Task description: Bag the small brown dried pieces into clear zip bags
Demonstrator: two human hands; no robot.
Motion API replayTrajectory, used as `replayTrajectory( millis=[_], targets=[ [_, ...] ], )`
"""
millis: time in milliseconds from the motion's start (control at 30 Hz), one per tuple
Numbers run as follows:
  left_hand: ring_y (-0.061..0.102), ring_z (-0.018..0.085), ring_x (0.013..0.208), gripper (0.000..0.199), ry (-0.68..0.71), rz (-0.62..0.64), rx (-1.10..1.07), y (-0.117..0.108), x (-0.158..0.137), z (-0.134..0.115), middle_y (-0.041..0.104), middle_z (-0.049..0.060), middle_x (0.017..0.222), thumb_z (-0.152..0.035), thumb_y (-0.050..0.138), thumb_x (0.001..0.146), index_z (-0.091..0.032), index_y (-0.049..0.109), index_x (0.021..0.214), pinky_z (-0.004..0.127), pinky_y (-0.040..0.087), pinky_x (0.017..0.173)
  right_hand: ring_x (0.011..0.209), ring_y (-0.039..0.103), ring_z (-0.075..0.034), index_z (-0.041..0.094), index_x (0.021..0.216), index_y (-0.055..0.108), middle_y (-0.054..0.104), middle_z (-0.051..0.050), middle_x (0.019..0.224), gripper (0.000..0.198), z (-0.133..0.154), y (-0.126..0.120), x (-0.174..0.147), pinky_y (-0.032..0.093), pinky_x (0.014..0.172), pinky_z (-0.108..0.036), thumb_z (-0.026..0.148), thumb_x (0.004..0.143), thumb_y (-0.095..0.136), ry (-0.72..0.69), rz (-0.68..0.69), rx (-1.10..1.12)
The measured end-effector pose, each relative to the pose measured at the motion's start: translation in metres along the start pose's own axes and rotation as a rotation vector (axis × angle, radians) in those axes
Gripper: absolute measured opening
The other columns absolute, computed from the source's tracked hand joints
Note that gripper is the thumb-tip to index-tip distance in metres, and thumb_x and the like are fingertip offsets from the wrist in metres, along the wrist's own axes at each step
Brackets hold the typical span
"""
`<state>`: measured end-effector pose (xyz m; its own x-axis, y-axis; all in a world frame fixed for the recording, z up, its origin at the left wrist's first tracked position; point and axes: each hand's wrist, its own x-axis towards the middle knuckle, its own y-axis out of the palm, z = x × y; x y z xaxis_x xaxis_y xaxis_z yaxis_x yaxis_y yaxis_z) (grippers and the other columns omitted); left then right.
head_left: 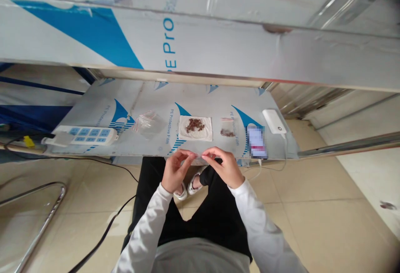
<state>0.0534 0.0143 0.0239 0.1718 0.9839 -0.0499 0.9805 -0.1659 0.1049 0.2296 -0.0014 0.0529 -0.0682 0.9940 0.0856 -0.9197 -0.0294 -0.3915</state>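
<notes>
My left hand (178,169) and my right hand (224,165) meet at the shelf's near edge, each with thumb and forefinger pinched. Stretched between their fingertips is a thin, see-through piece that looks like a small clear plastic bag (199,156); little of it shows. Just beyond lies a white cloth or paper sheet (204,135) bearing a heap of small reddish-brown pieces (194,125). To its right is a clear zip bag (227,127) with similar brown pieces inside. Several loose clear bags (148,124) form a pile on the left.
A white power strip (90,135) sits at the shelf's left end. On the right are a phone (257,141) and a white power bank (274,121) with cables. An upper panel (200,48) overhangs the film-covered shelf (162,98). Black cable (106,231) crosses the floor.
</notes>
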Motion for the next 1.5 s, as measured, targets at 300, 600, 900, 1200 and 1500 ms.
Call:
replayTrajectory(
  millis=[300,600,900,1200,1500],
  targets=[
    [0.068,0.018,0.073,0.026,0.002,-0.131,0.045,-0.002,-0.008,0.007,0.071,0.007,0.076,-0.040,0.066,0.078,-0.014,0.064,0.082,0.030,0.055,0.074,0.078,0.068,-0.020,0.015,0.082,0.069,0.073,-0.008,0.083,0.028,-0.011,0.031,-0.005,0.053,0.072,-0.029,0.043,0.078,0.067,0.200,-0.057,0.295],
    [0.067,0.018,0.072,0.021,0.028,-0.042,0.127,-0.011,-0.009,0.002,0.072,0.006,0.076,-0.036,0.068,0.077,-0.014,0.068,0.080,0.028,0.055,0.069,0.081,0.069,-0.021,0.016,0.085,0.069,0.073,-0.008,0.086,0.027,-0.001,0.037,-0.006,0.054,0.074,-0.030,0.042,0.076,0.069,0.221,-0.013,0.355],
    [0.070,0.019,0.071,0.021,-0.053,0.018,0.016,-0.009,-0.008,0.002,0.074,0.008,0.079,-0.034,0.071,0.075,-0.014,0.070,0.082,0.029,0.056,0.068,0.069,0.067,-0.019,0.016,0.076,0.067,0.071,-0.006,0.074,0.025,-0.011,0.035,-0.013,0.053,0.066,-0.028,0.041,0.074,0.071,0.230,-0.099,0.353],
    [0.070,0.021,0.069,0.017,0.005,0.008,0.224,0.003,-0.009,0.005,0.075,0.007,0.075,-0.031,0.073,0.072,-0.015,0.074,0.075,0.028,0.055,0.065,0.072,0.067,-0.018,0.016,0.076,0.065,0.071,-0.005,0.075,0.025,-0.017,0.036,-0.021,0.052,0.067,-0.026,0.040,0.074,0.071,0.267,-0.169,0.439],
    [0.072,0.024,0.079,0.034,-0.125,0.134,-0.009,0.012,0.001,0.008,0.077,0.006,0.087,-0.043,0.057,0.085,-0.016,0.077,0.090,0.035,0.057,0.080,0.061,0.067,-0.017,0.017,0.081,0.067,0.071,-0.004,0.072,0.027,-0.017,0.009,-0.005,0.053,0.057,-0.025,0.044,0.076,0.069,0.246,-0.071,0.307]
  ],
)
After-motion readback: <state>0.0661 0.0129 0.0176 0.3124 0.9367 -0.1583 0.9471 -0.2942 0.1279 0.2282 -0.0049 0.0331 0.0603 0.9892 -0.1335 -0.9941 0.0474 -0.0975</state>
